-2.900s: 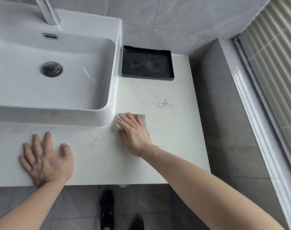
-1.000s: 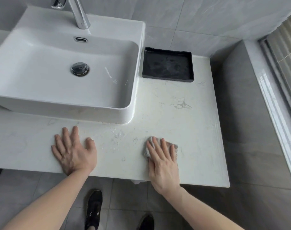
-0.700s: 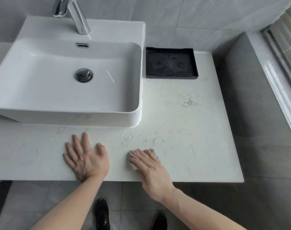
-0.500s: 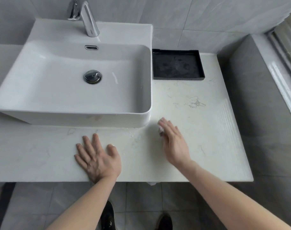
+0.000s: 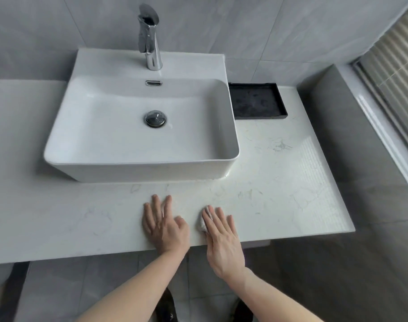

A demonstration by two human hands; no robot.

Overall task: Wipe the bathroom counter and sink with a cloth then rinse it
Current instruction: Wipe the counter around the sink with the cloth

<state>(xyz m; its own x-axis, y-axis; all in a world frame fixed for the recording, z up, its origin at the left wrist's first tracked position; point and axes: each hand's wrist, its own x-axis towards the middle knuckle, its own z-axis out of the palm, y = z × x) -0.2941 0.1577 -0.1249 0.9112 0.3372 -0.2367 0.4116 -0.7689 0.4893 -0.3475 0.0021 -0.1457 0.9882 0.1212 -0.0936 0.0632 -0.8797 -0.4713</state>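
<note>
Cloth is small, pale grey-white and bunched, mostly hidden under the right hand; only its left edge shows. It sits on the front strip of the white marble-look counter, near the front edge, in front of the sink's right corner.

Left to right: left hand lies flat on the counter, fingers spread, holding nothing. Just beside it, not touching, right hand lies palm-down with straight fingers pressing the cloth onto the counter.

Behind both hands, white rectangular vessel sink stands on the counter, chrome pop-up drain in the basin, overflow slot on the back wall, chrome faucet on the rear deck. Black shallow tray sits right of the sink against the grey tiled wall, touching or just beside the sink's side. Window blinds are at far right.
</note>
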